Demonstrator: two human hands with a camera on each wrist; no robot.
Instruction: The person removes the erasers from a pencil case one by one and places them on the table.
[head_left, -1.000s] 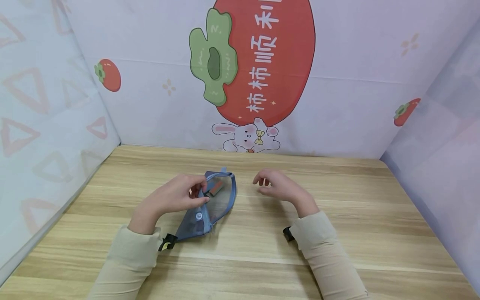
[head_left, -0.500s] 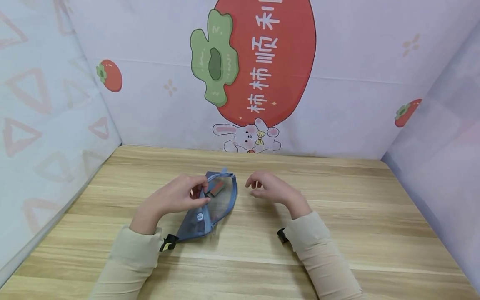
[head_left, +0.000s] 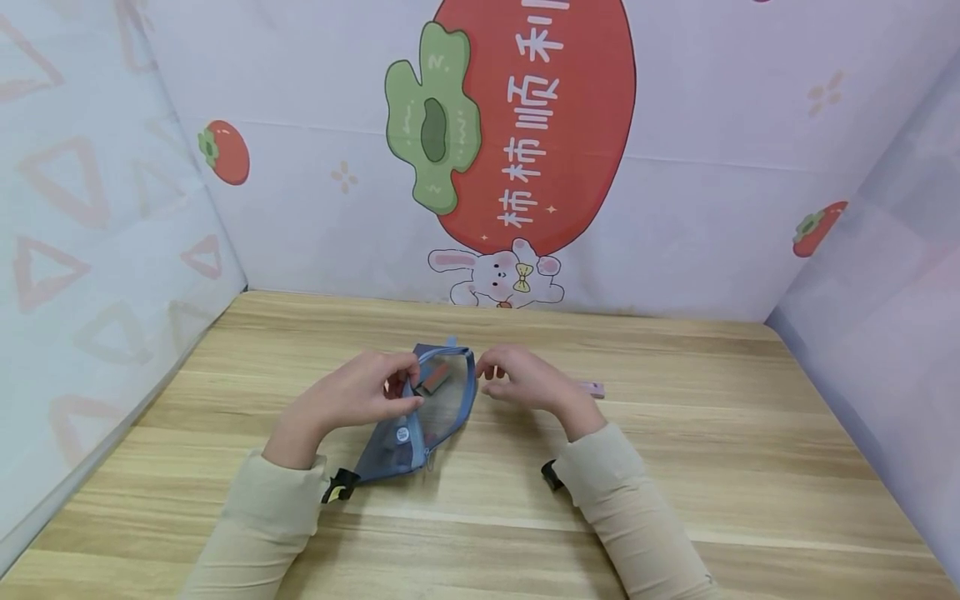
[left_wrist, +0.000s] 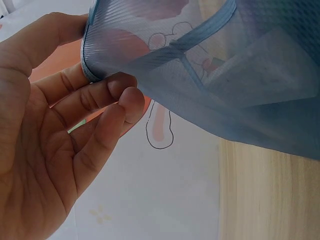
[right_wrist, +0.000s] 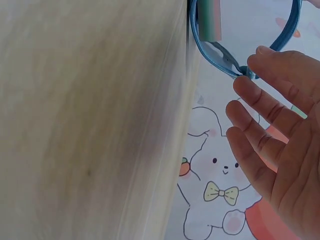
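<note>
Wooden table: carries all items listed.

Blue mesh zipper pouch: lies on the table between the two hands, mouth gaping at its far end, where a reddish block shows inside.

Left hand: unmoved over the last second; thumb and curled fingers pinch the pouch's left rim, holding the mouth up and open.

Right hand: has drifted left from open tabletop to the pouch's right rim; fingers loosely spread and slightly bent, tips at the blue edge binding, not yet closed on it. Judged: about to take that rim.

Small pink item: newly uncovered on the table behind the right hand.
</note>
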